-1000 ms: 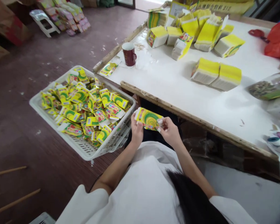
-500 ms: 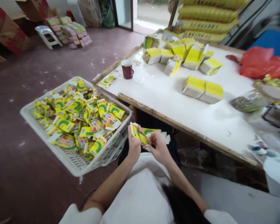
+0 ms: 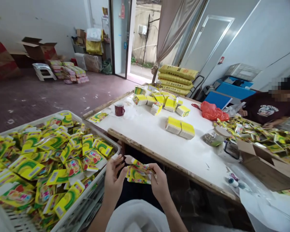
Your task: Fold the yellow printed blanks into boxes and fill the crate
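Over my lap, my right hand (image 3: pixel 159 183) pinches the right end of a small yellow-and-green printed carton (image 3: pixel 138 173). That carton has its near end spread apart, with a pale flap sticking up on the left. My left hand (image 3: pixel 114 177) is at the carton's left side, fingers apart and raised; whether its thumb touches the carton I cannot tell. Left of my left hand stands a white plastic crate (image 3: pixel 91 190) heaped with similar small yellow cartons (image 3: pixel 50 154).
On the white table (image 3: pixel 140 138) are stacks of flat yellow cartons (image 3: pixel 180 127), a dark red mug (image 3: pixel 119 109), a red plastic bag (image 3: pixel 214 111) and a jar (image 3: pixel 212 138). An open cardboard box (image 3: pixel 268 164) stands at right. Another person (image 3: pixel 268 106) sits behind a pile of packets.
My view has tilted up, bringing the doorway and another person into sight. My left hand has come off the carton and spread its fingers; my right hand keeps hold of it.
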Motion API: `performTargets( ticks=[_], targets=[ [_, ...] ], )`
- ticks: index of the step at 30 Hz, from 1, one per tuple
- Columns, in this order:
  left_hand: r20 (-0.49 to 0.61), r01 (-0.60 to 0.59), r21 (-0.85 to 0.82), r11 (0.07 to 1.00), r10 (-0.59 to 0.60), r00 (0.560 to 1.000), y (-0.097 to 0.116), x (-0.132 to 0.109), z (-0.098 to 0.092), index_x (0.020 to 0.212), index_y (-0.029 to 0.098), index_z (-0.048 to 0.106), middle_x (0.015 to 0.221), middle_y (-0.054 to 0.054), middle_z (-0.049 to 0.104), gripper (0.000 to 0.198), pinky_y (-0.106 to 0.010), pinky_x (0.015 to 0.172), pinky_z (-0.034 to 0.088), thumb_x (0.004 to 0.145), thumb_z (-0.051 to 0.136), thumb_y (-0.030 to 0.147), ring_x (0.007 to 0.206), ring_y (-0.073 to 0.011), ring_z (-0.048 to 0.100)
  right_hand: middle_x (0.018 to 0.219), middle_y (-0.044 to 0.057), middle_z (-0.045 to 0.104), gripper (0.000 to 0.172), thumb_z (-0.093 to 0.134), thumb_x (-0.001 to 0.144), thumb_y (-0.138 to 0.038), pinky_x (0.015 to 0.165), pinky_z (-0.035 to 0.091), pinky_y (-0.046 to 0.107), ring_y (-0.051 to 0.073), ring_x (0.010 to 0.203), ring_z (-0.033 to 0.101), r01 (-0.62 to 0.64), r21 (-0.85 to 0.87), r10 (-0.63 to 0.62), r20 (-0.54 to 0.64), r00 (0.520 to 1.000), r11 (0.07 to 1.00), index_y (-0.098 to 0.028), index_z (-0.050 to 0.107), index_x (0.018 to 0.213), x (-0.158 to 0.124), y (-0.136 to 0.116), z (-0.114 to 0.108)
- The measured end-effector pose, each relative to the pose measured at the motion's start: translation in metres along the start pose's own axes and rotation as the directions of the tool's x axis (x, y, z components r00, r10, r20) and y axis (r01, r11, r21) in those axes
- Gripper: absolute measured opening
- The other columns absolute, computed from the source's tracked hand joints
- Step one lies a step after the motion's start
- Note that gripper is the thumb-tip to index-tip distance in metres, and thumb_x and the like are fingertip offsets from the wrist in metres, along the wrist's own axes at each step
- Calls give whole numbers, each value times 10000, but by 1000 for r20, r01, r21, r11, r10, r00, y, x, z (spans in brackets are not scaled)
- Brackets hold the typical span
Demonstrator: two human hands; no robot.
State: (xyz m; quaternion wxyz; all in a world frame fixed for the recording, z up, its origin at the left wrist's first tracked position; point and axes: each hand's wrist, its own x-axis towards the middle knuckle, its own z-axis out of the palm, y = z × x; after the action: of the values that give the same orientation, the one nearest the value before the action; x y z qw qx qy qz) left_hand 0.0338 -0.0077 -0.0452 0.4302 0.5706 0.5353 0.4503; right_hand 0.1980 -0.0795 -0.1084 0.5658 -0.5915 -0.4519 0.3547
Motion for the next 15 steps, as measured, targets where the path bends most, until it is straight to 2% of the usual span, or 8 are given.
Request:
performTargets(
  ticks=[2,4,6,8,10,11,13,15],
  targets=[
    [116,-87,202,976,64,991,16,7,-11,1305,211,514,1358,-139,606,577,-430,1061,489,813,723,430,1257,-284,596,903,44,660,264,452,826,-37,793,463,326,204,889,580,111,-151,-105,43,993,982,-213,624,925,4,3,-9],
    [309,-161,390,907,35,950,29,11,-16,1351,218,502,1441,-140,552,718,-487,1146,406,718,800,379,1357,-321,512,847,30,652,284,447,816,10,785,434,329,202,872,555,234,-241,-203,145,968,942,-216,618,830,4,-1,-13],
    [466,-181,521,834,-101,879,33,12,-13,1388,207,469,1461,-152,534,928,-518,1158,381,559,878,296,1374,-357,486,814,14,650,291,443,853,14,781,423,327,187,840,547,344,-241,-293,223,930,908,-219,607,791,1,-7,-12],
    [537,-136,604,785,-275,797,28,8,-6,1401,188,434,1375,-153,602,965,-497,1097,435,535,857,234,1285,-350,565,854,4,661,284,450,880,-6,894,429,372,181,869,562,400,-213,-354,223,908,892,-233,613,829,-3,-10,-8],
    [560,-87,638,765,-383,735,19,2,1,1359,184,449,1228,-117,681,786,-422,983,497,640,765,225,1126,-298,654,1002,28,670,256,502,874,-53,1036,395,444,208,995,581,350,-206,-333,114,936,914,-252,622,981,-6,-6,-3],
    [571,-78,635,769,-399,718,16,-1,3,1324,188,468,1161,-95,703,687,-381,921,509,684,716,223,1046,-270,676,1106,56,656,284,538,868,-91,1079,378,473,232,1082,575,289,-195,-289,25,957,937,-254,604,1092,-6,-1,-1],
    [593,-91,608,789,-375,712,13,-6,6,1248,195,499,1066,-61,714,574,-330,833,503,702,677,223,937,-236,679,1303,123,580,438,599,873,-199,1106,385,492,275,1244,528,137,-95,-151,-157,976,986,-233,503,1300,-6,10,4],
    [608,-96,574,813,-345,715,14,-8,6,1190,201,511,1003,-35,707,535,-306,798,490,683,682,223,881,-217,664,1398,161,522,559,610,903,-342,1091,429,480,286,1305,512,24,128,8,-244,970,991,-218,398,1405,-4,21,9]
  ],
)
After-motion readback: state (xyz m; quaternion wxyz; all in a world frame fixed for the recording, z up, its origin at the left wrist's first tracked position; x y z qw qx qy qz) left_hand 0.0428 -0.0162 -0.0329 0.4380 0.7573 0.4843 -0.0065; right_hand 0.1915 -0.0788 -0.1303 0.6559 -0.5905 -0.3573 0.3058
